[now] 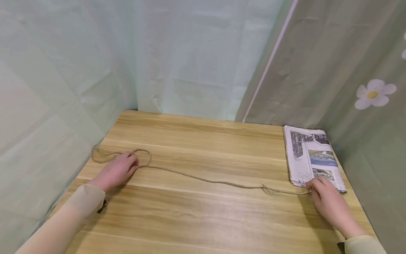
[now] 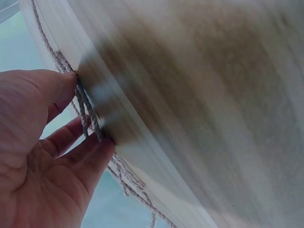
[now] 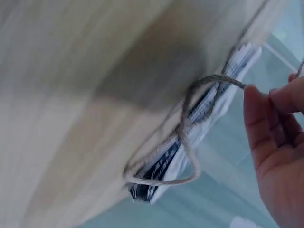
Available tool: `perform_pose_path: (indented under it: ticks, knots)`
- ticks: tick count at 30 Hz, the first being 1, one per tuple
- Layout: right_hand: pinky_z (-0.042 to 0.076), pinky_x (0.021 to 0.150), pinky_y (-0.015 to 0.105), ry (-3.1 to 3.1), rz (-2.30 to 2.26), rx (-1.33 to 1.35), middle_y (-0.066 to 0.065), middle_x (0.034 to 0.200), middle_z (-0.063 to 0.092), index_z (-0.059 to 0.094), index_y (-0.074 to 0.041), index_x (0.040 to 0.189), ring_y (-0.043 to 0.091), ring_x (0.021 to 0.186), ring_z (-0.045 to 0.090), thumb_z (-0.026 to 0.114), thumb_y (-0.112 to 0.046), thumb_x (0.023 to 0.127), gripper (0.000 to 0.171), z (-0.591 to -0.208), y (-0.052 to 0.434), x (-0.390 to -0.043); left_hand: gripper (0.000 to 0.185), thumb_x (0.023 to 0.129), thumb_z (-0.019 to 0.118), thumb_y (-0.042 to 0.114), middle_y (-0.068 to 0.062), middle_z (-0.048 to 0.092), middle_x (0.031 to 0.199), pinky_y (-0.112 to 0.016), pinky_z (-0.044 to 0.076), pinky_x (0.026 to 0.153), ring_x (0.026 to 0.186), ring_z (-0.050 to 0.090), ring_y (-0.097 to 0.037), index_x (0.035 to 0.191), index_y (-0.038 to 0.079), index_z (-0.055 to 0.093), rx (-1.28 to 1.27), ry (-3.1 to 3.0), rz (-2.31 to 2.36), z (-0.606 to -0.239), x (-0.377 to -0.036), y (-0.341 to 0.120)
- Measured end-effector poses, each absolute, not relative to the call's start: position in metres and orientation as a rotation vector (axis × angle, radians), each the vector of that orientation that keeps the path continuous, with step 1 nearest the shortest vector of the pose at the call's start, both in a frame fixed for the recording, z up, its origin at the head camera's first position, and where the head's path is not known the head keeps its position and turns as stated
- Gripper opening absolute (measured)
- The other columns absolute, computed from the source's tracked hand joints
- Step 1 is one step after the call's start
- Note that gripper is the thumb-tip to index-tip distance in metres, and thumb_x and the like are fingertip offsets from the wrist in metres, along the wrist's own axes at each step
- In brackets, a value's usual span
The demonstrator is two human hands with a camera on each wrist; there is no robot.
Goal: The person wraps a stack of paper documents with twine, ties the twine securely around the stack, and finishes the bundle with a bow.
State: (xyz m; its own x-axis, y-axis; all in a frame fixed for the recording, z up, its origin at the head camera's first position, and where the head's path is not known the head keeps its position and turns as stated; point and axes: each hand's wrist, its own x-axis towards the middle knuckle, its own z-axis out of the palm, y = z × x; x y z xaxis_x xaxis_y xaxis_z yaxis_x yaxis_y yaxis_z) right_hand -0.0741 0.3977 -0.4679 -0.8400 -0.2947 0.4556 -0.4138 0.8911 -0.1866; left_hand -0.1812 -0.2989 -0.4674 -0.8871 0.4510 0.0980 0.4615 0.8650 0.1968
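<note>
A long brown twine lies across the wooden table from one hand to the other. My left hand rests on its looped left end. In the left wrist view, the thumb and fingertips of this hand press several strands of twine against the tabletop, fingers nearly straight. My right hand pinches the other end at the front corner of a folded newspaper stack. In the right wrist view, a loop of twine runs from the fingertips of the right hand over the newspaper.
Pale green curtains close in the table at the back and left. A darker flowered curtain hangs on the right, close behind the newspaper. The table's left edge lies just beyond the twine loops.
</note>
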Motion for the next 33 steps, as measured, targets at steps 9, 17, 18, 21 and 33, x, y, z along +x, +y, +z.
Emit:
perform_pose_path:
  ticks: [9, 17, 18, 21, 33]
  knots:
    - [0.049, 0.068, 0.032, -2.680, 0.304, 0.678, -0.007, 0.090, 0.058, 0.066, -0.018, 0.082, 0.016, 0.080, 0.058, 0.075, 0.014, 0.069, 0.036, -0.468, 0.399, -0.072, 0.014, 0.095, 0.072, 0.008, -0.007, 0.057, 0.096, -0.046, 0.048, 0.072, 0.083, 0.054, -0.025, 0.089, 0.014, 0.060, -0.757, -2.958, -0.301, -0.468, -0.180, -0.300]
    - [0.053, 0.080, 0.052, -2.766, 0.238, 0.680, 0.005, 0.106, 0.067, 0.075, -0.010, 0.113, 0.030, 0.096, 0.063, 0.079, -0.001, 0.079, 0.035, -0.473, 0.382, -0.066, 0.054, 0.093, 0.072, 0.016, -0.027, 0.050, 0.143, -0.065, 0.043, 0.100, 0.126, 0.048, -0.049, 0.143, 0.001, 0.055, -0.821, -2.909, -0.241, -0.467, -0.173, -0.293]
    - [0.053, 0.080, 0.052, -2.781, 0.239, 0.679, 0.005, 0.106, 0.067, 0.075, -0.009, 0.116, 0.030, 0.095, 0.063, 0.079, -0.001, 0.080, 0.037, -0.474, 0.381, -0.064, 0.060, 0.096, 0.069, 0.019, -0.028, 0.045, 0.149, -0.066, 0.040, 0.104, 0.132, 0.044, -0.051, 0.149, 0.001, 0.049, -0.848, -2.945, -0.250, -0.467, -0.172, -0.291]
    - [0.053, 0.080, 0.051, -2.823, 0.247, 0.667, 0.005, 0.105, 0.065, 0.074, -0.007, 0.120, 0.029, 0.095, 0.063, 0.078, 0.001, 0.081, 0.040, -0.477, 0.380, -0.063, 0.065, 0.104, 0.060, 0.031, -0.029, 0.032, 0.159, -0.067, 0.031, 0.111, 0.143, 0.031, -0.054, 0.157, 0.002, 0.038, -0.901, -3.068, -0.296, -0.468, -0.164, -0.287]
    - [0.056, 0.072, 0.050, -2.823, 0.215, 0.539, -0.003, 0.088, 0.067, 0.070, -0.019, 0.090, 0.028, 0.083, 0.067, 0.075, 0.002, 0.084, 0.022, -0.474, 0.387, -0.077, 0.044, 0.104, 0.062, 0.023, -0.028, 0.046, 0.150, -0.066, 0.035, 0.108, 0.136, 0.043, -0.051, 0.146, 0.011, 0.058, -0.794, -3.120, -0.485, -0.466, -0.154, -0.295]
